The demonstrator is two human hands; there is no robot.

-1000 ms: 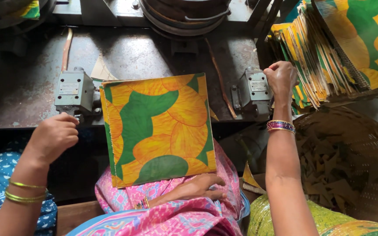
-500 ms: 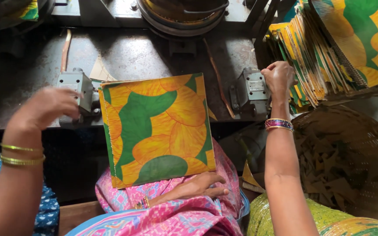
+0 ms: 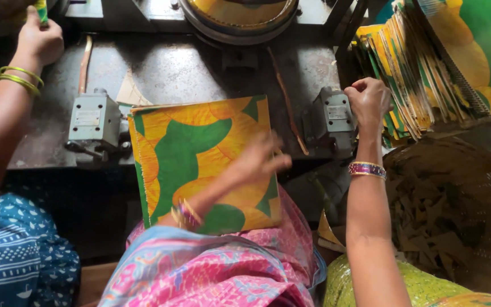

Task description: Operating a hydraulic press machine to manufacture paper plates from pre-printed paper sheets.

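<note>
A stack of square printed sheets [image 3: 200,136], yellow-orange with green shapes, stands on my lap against the edge of a grey metal machine bed [image 3: 188,68]. My left hand [image 3: 259,159] hovers blurred over the stack's right half, fingers apart, holding nothing. My right hand [image 3: 367,101] is curled into a fist and rests against the right grey switch box [image 3: 331,116]. A matching switch box [image 3: 92,122] sits left of the stack.
A co-worker's arm with yellow-green bangles reaches to the top left, the hand [image 3: 40,40] gripping something green. Several printed sheets stand in a rack [image 3: 416,74] at the upper right. A woven basket [image 3: 456,216] of brown scraps is at right. A round die [image 3: 240,17] is at top.
My left hand has lifted off my lap and come up over the stack. The co-worker's hand left the left switch box and moved to the top left corner. My right hand stayed.
</note>
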